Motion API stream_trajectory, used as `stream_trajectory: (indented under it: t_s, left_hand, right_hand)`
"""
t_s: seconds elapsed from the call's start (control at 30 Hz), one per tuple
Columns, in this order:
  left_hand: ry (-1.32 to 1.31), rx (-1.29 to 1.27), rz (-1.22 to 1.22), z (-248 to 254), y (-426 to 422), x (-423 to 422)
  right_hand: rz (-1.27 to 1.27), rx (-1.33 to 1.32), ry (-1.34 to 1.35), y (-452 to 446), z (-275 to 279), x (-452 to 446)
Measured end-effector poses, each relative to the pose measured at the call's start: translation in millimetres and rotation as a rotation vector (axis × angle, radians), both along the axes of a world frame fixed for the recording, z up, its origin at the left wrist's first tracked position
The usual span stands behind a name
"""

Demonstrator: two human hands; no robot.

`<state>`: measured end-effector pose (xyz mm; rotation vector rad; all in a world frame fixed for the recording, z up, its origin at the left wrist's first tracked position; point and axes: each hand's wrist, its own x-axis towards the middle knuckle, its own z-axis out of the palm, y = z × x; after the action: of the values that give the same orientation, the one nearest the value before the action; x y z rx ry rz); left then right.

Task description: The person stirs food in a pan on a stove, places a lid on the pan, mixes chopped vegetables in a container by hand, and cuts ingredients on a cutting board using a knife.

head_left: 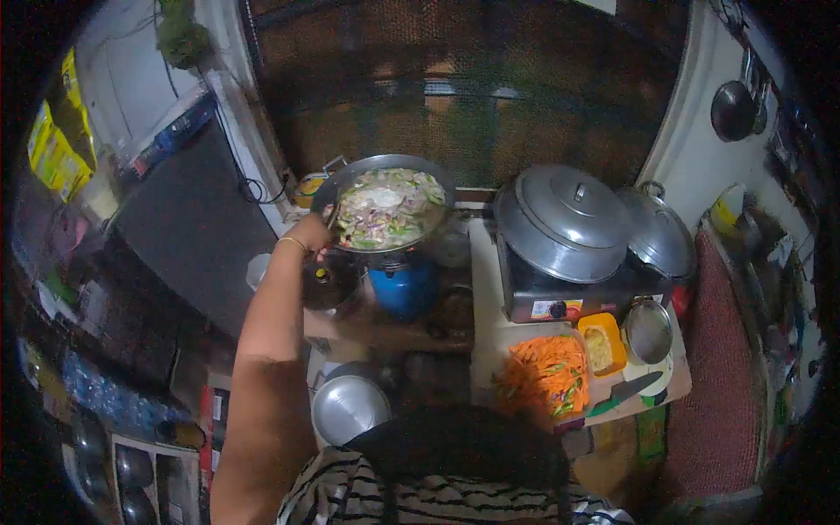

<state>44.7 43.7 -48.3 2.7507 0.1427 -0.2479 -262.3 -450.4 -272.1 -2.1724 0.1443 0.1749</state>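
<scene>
Lidded pot: large metal (564, 223), on the black stove (534, 293) to my right.
Wide pan: metal (385, 162), ahead of me, full of chopped vegetables (385, 219) with a pale mound on top.
Blue tank: rounded (402, 290), below the pan.
Orange strips: heaped (551, 367), in front of the stove.
Left hand: mine (313, 233), at the pan's left rim; I can't tell what it grasps.
Right hand: out of view; can't tell its state.

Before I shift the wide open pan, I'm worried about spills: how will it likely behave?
The pan probably feels heavy, with so much chopped food inside. Being uncovered, it may spill if tilted. It could tip if pushed, as it appears perched above the narrower blue cylinder.
</scene>
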Motion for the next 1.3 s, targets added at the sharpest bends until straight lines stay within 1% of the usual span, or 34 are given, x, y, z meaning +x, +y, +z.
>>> stream_trajectory:
  t_s: [0.03, 0.1, 0.17, 0.2, 0.27, 0.33, 0.37, 0.43, 0.53, 0.63, 0.73, 0.83, 0.93, 1.03, 1.13, 1.23, 1.3]
  left_hand:
    - [0.141, -0.091, 0.025, 8.7, -6.8, -3.4]
    - [0.092, -0.018, -0.190, -8.4, 9.9, 18.9]
    - [0.068, 0.080, -0.328, -3.4, 7.6, 17.4]
    - [0.072, 0.143, -0.359, 15.7, -7.2, -0.5]
    - [0.009, 0.177, -0.314, 23.0, -17.3, -14.8]
    - [-0.128, 0.117, -0.165, 23.0, -21.9, -25.1]
    - [-0.177, 0.183, -0.150, 22.6, -22.1, -32.6]
    - [-0.273, 0.314, -0.121, 49.9, -35.6, -73.1]
    - [-0.333, 0.202, -0.137, 66.7, -34.3, -99.6]
    - [-0.234, 0.298, -0.153, 56.6, -31.0, -95.0]
    - [-0.154, 0.415, -0.180, 34.1, -37.2, -80.0]
    - [-0.168, 0.457, -0.235, 26.0, -40.5, -72.7]
    - [-0.228, 0.536, -0.313, 25.4, -38.9, -72.1]
    - [-0.187, 0.587, -0.297, 32.1, -48.4, -84.0]
    - [-0.196, 0.520, -0.236, 39.3, -54.7, -102.9]
    - [-0.212, 0.625, -0.334, 44.2, -41.3, -110.5]
    - [-0.220, 0.551, -0.288, 56.8, -37.0, -115.6]
  right_hand:
    - [-0.003, 0.003, 0.005, -0.7, -1.0, -3.0]
    - [-0.008, 0.005, 0.006, -1.9, -2.7, -4.8]
    - [-0.009, 0.007, 0.002, -3.0, -2.6, -3.3]
    - [-0.005, 0.012, 0.003, -2.4, -3.5, -4.2]
    - [-0.001, 0.013, -0.003, -2.7, -4.1, -2.1]
    - [0.005, 0.014, -0.003, -1.3, -4.2, -0.6]
    - [0.009, 0.018, 0.000, 0.5, -5.1, -1.0]
    - [0.014, 0.020, 0.002, 2.4, -4.8, -0.6]
    - [0.016, 0.023, 0.010, 3.1, -6.2, -0.9]
    - [0.022, 0.023, 0.017, 3.3, -8.9, -2.3]
    - [0.029, 0.018, 0.028, 1.5, -11.7, -5.9]
    - [0.032, 0.017, 0.037, 2.0, -13.7, -10.0]
    - [0.036, 0.019, 0.036, 1.4, -14.3, -10.8]
    - [0.044, 0.018, 0.027, 4.0, -13.1, -4.3]
    - [0.039, 0.026, 0.006, 3.8, -10.3, 0.7]
    - [0.034, 0.022, -0.007, 0.8, -7.4, 1.5]
    - [0.025, 0.024, -0.001, -2.6, -8.0, -1.8]
